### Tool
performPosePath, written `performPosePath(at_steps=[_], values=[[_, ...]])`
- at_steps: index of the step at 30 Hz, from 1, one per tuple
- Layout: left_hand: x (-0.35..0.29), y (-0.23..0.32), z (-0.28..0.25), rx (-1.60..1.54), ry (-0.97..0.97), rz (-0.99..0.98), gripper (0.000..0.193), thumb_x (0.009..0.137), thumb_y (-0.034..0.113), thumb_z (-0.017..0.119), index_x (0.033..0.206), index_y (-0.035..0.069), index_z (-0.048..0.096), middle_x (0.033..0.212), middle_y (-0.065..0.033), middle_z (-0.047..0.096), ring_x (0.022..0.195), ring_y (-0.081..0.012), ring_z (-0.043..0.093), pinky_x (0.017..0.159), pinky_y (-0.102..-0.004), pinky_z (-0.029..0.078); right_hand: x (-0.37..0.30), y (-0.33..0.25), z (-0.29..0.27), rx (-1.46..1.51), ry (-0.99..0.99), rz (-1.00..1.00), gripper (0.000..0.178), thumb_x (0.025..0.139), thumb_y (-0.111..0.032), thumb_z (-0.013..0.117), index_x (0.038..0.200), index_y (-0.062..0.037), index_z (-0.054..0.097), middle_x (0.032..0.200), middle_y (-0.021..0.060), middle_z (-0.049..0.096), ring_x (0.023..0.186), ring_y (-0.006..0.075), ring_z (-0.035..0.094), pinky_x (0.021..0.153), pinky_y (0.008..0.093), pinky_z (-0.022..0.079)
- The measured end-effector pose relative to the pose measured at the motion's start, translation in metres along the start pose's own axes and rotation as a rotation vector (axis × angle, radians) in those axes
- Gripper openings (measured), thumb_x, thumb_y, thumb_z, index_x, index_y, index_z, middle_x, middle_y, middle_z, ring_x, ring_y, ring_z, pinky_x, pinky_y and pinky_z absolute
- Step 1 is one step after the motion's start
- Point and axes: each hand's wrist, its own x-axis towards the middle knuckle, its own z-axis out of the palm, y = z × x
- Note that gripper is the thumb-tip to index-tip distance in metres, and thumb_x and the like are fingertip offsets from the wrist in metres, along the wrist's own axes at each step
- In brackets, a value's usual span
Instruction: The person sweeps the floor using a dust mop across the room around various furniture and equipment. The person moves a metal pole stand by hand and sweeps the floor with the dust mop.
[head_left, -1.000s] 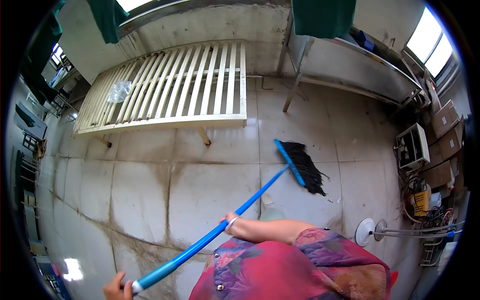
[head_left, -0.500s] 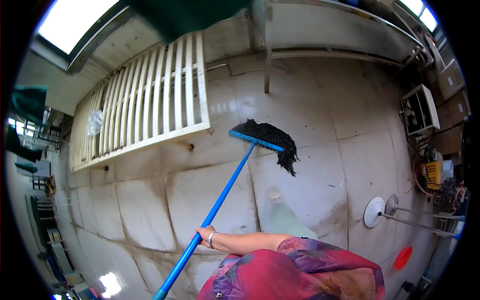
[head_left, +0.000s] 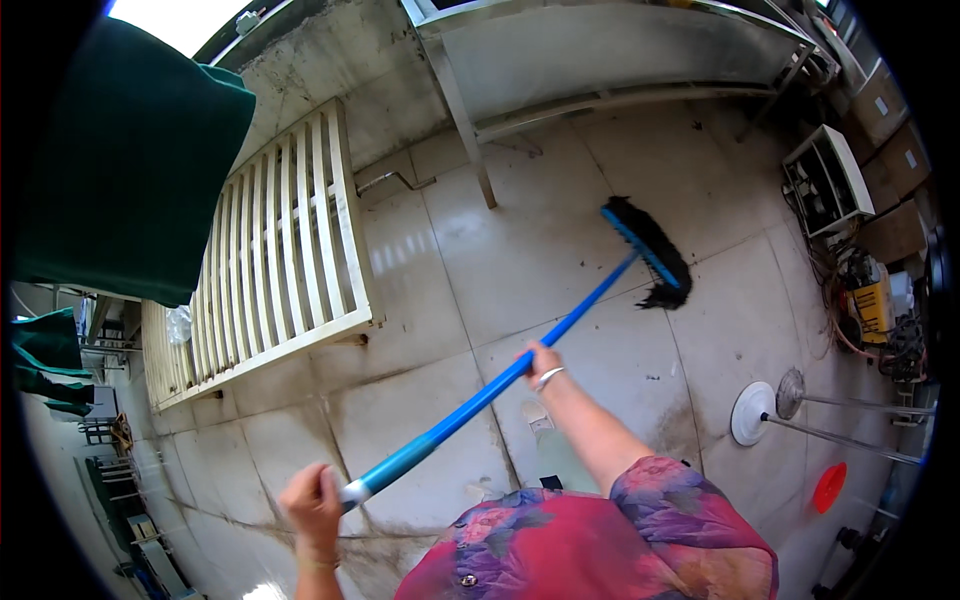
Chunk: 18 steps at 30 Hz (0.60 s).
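Observation:
A floor mop with a long blue handle [head_left: 468, 408] slants across the tiles. Its black string head [head_left: 660, 248] hangs from a blue bar [head_left: 640, 246] and lies on the floor ahead to the right. My right hand [head_left: 541, 364], with a silver bangle at the wrist, is wrapped round the middle of the handle. At the handle's near end, by its pale tip, my left hand [head_left: 315, 502] is curled, slightly blurred; it appears closed on that end.
A cream slatted rack [head_left: 270, 270] stands at the left, with dark green cloth [head_left: 130, 160] hanging nearby. Ahead is a metal-legged table [head_left: 460, 130]. To the right are round-based stands [head_left: 750, 413], a red dish [head_left: 829, 488], a yellow machine [head_left: 872, 312] and a white cabinet [head_left: 835, 185].
The mop head has swung to the right and farther away. My right hand has moved right and forward with the handle. My left hand has come into view at the handle's end.

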Motion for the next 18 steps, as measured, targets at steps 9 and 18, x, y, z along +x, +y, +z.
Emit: performPosePath(at_steps=[9, 18], values=[[0.003, 0.088, 0.105, -0.232, -0.246, 0.368, 0.010, 0.064, 0.017, 0.058, 0.064, 0.009, 0.052, 0.053, -0.0056, 0.045, 0.050, -0.0200, 0.047, 0.043, -0.0300, 0.038, 0.049, -0.147, -0.116, -0.050, 0.496, -0.235, 0.012, 0.072, -0.014, 0.041, 0.062, -0.0074, 0.038, 0.048, 0.0052, 0.038, 0.041, 0.0162, 0.041, 0.038, 0.0278, 0.037], [-0.041, -0.005, 0.012, 0.232, -0.333, -0.031, 0.026, 0.065, 0.035, 0.058, 0.067, 0.010, 0.056, 0.050, -0.0089, 0.052, 0.047, -0.0253, 0.051, 0.042, -0.0331, 0.040, 0.003, -0.005, -0.055, -0.077, 0.578, -0.059, 0.012, 0.067, -0.013, 0.037, 0.055, -0.0109, 0.036, 0.047, 0.0040, 0.038, 0.041, 0.0165, 0.039, 0.038, 0.0279, 0.033]])
